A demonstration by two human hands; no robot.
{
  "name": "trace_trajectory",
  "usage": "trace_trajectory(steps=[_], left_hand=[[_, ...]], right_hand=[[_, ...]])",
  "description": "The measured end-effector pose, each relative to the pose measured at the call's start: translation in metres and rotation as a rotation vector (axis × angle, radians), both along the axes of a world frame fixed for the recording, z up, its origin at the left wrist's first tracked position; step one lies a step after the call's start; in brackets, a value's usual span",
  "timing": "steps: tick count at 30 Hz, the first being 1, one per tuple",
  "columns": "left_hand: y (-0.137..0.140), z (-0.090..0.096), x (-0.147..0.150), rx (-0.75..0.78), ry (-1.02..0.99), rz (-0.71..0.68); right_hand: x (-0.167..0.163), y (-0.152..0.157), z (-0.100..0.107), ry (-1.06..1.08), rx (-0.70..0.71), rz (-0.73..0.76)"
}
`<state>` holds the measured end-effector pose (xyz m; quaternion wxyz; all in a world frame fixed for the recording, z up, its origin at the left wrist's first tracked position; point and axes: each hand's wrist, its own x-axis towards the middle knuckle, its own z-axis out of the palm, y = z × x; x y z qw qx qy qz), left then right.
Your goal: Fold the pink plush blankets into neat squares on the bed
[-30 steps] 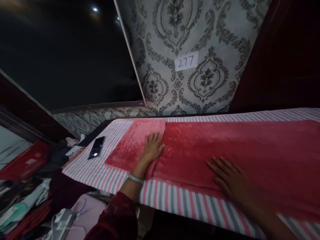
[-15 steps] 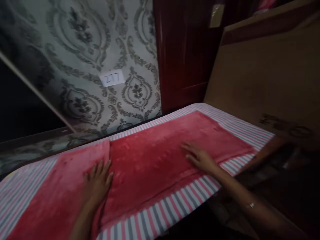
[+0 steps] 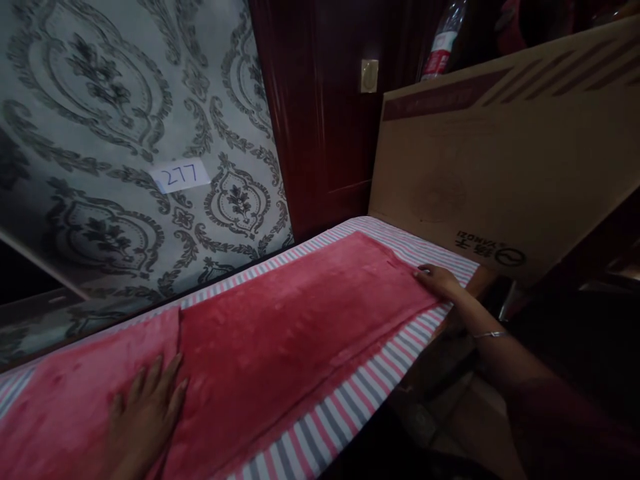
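You have one red plush blanket (image 3: 290, 313) lengthwise on one striped cloth (image 3: 327, 417) over the table (image 3: 484, 281); your left hand (image 3: 143, 417) lies flat, fingers spread, on its lighter left section beside the crosswise edge, while your right hand (image 3: 440, 280) has its fingers curled at the right end, whether pinching it I cannot tell. A thin striped margin runs along the wallpapered wall (image 3: 105, 87), a wider one along your near side, and a further stretch separates the blanket from one cardboard box (image 3: 500, 153).
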<state>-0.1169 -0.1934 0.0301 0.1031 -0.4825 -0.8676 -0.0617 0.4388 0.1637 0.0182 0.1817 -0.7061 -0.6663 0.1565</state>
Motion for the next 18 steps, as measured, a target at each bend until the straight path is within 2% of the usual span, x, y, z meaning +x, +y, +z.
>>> trace_trajectory(steps=[3, 8, 11, 13, 16, 18], left_hand=[[0.001, 0.001, 0.001, -0.081, 0.086, 0.020], [0.000, 0.001, 0.000, -0.104, 0.097, 0.016], [-0.002, -0.001, -0.002, -0.064, 0.073, -0.002], [-0.002, -0.001, -0.004, 0.000, 0.045, -0.020], [-0.002, 0.005, -0.001, 0.176, -0.059, -0.085], [0.002, 0.015, 0.009, 0.314, -0.222, -0.156]], right_hand=[[0.006, 0.006, 0.006, 0.085, -0.036, 0.020], [0.012, -0.006, 0.006, 0.585, -0.244, 0.114], [0.009, -0.018, 0.010, 0.801, -0.248, 0.152], [0.001, -0.023, 0.022, 0.899, -0.221, 0.094], [-0.028, -0.028, 0.054, 0.835, -0.116, 0.024], [-0.061, -0.035, 0.082, 0.604, 0.033, 0.133]])
